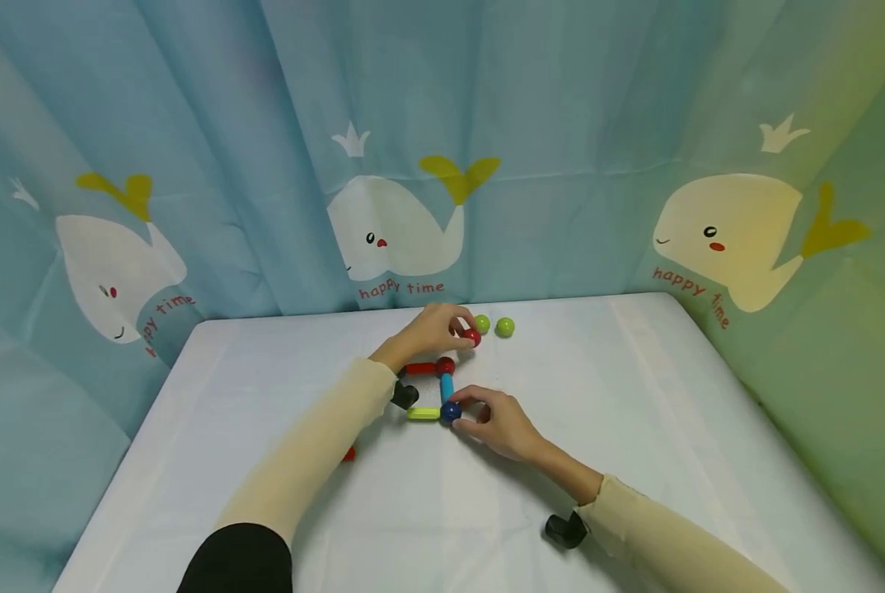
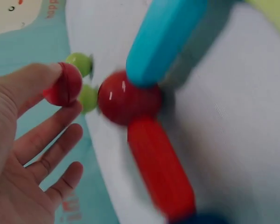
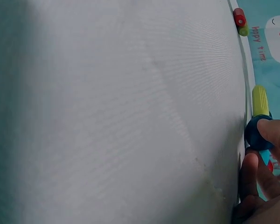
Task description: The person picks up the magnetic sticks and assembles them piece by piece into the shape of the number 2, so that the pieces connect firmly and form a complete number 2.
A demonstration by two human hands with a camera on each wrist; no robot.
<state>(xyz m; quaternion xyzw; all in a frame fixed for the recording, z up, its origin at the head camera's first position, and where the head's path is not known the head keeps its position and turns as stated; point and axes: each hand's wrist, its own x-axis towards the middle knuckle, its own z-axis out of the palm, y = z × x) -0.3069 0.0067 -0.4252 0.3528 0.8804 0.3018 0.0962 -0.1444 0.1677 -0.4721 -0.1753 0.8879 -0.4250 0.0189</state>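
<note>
My left hand [image 1: 433, 328] pinches a red ball [image 2: 65, 85] between thumb and fingers, its other fingers spread in the left wrist view. The ball is near the back of the table, beside two green balls [image 1: 505, 327]. With thumb and fingers, my right hand [image 1: 503, 425] grips a dark blue ball [image 1: 451, 412]. A yellow-green rod [image 1: 423, 413] and a light blue rod [image 1: 447, 387] join onto that ball. At the blue rod's far end sits another red ball [image 2: 126, 98], from which a red rod [image 2: 158, 163] runs to a dark blue piece, partly hidden.
The white table [image 1: 487, 511] backs onto a blue curtain [image 1: 561, 206] printed with whales. Part of a red piece [image 1: 349, 454] shows beside the left forearm. A red rod end [image 3: 240, 18] and a yellow-green one appear at the right wrist view's upper right.
</note>
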